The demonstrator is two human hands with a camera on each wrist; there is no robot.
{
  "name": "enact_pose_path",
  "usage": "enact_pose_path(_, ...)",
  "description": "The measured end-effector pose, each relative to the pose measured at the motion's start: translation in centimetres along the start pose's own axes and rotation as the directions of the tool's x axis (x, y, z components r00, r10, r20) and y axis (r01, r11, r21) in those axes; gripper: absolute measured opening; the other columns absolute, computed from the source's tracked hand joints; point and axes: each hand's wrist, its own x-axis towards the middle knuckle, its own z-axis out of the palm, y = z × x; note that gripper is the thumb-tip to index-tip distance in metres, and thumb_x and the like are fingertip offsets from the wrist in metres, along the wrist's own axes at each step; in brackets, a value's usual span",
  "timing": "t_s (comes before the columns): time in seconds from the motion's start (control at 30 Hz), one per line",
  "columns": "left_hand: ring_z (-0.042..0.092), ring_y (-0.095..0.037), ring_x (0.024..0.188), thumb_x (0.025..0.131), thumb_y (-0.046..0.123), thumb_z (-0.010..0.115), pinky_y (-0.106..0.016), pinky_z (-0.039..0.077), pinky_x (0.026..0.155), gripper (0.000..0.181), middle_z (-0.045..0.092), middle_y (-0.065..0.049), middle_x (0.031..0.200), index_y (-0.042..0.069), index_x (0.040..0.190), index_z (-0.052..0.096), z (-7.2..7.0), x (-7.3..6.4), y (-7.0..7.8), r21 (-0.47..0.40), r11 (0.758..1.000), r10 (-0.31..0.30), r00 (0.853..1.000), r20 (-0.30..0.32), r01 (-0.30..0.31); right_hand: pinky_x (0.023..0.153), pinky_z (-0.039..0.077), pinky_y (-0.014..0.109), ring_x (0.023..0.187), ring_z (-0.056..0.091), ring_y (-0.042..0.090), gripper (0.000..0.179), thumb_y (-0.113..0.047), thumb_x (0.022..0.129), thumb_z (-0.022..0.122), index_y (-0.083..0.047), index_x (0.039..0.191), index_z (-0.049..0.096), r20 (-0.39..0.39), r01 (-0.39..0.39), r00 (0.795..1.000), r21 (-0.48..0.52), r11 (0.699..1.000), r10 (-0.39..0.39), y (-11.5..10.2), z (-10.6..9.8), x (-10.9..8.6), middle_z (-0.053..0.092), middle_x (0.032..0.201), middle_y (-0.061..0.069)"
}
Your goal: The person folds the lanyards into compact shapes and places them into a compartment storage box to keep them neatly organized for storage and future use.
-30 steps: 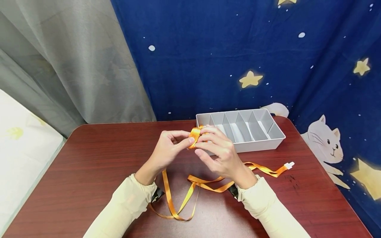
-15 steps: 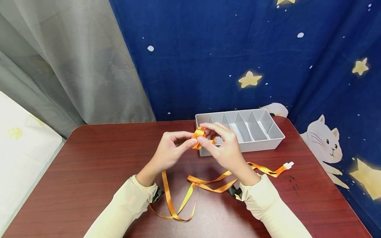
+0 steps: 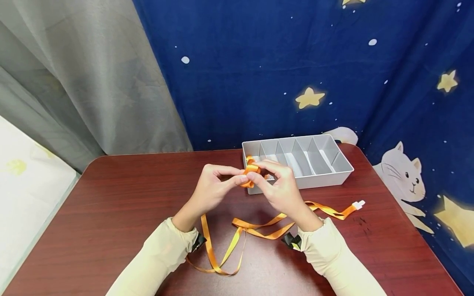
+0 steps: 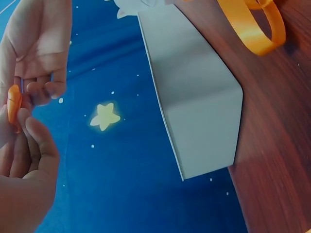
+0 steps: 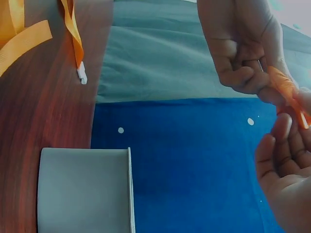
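Observation:
Both hands meet above the table's middle, at the near left corner of the grey tray. My left hand (image 3: 232, 176) pinches a small coil of orange ribbon (image 3: 251, 172) between thumb and forefinger. From the other side my right hand (image 3: 267, 177) grips the same coil with curled fingers. In the right wrist view the ribbon (image 5: 285, 88) runs between the left hand (image 5: 243, 48) and the right hand (image 5: 284, 165). The rest of the ribbon lies in loose loops (image 3: 237, 238) on the table under my wrists. It ends in a white clip (image 3: 358, 204).
A grey tray (image 3: 344, 165) with slanted dividers stands at the back right of the dark red table (image 3: 111, 213). A blue star-patterned cloth (image 3: 259, 74) hangs close behind it, a grey curtain (image 3: 81, 82) to the left. The table's rounded edges lie near on every side.
My right hand has turned around the coil, its fingers going from covering it to pinching it. The coil has shifted slightly right towards the tray. The loose loops have barely moved.

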Motion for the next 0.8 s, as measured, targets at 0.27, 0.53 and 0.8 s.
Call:
enact_pose_path(0.27,0.071,-0.015,0.084,0.089,0.003,0.073,-0.033,0.058,0.075,0.016,0.075,-0.014,0.097,-0.005,0.102,0.076,0.4,0.0,-0.2,-0.101,0.993,-0.069,0.998,-0.001,0.069,0.068,0.049,0.021,0.079,0.061,0.017,0.015,0.001,0.084,0.076,0.004,0.099,0.075,-0.059,0.105,0.993,0.031,0.994,-0.103,0.3,0.0,0.1,0.071,0.088,0.011)
enact_pose_path(0.53,0.07,-0.011,0.085,0.087,0.001,0.074,-0.027,0.057,0.074,0.013,0.075,-0.015,0.095,-0.006,0.098,0.077,1.6,0.4,-0.6,-0.075,0.997,-0.034,0.993,-0.112,0.026,0.073,0.053,0.02,0.081,0.061,0.015,0.021,0.016,0.08,0.071,0.009,0.1,0.073,-0.115,0.052,0.992,0.087,0.995,-0.042,0.8,-0.1,0.1,0.07,0.092,0.018)
enact_pose_path(0.8,0.072,-0.023,0.074,0.094,0.002,0.066,-0.038,0.06,0.069,0.022,0.072,-0.019,0.099,-0.009,0.112,0.07,2.4,1.2,-1.0,-0.257,0.965,-0.076,0.992,-0.098,0.048,0.066,0.051,0.016,0.077,0.057,0.014,0.018,0.013,0.082,0.072,0.009,0.099,0.072,-0.193,0.005,0.981,0.056,0.998,0.006,1.3,-1.0,0.3,0.066,0.085,0.017)
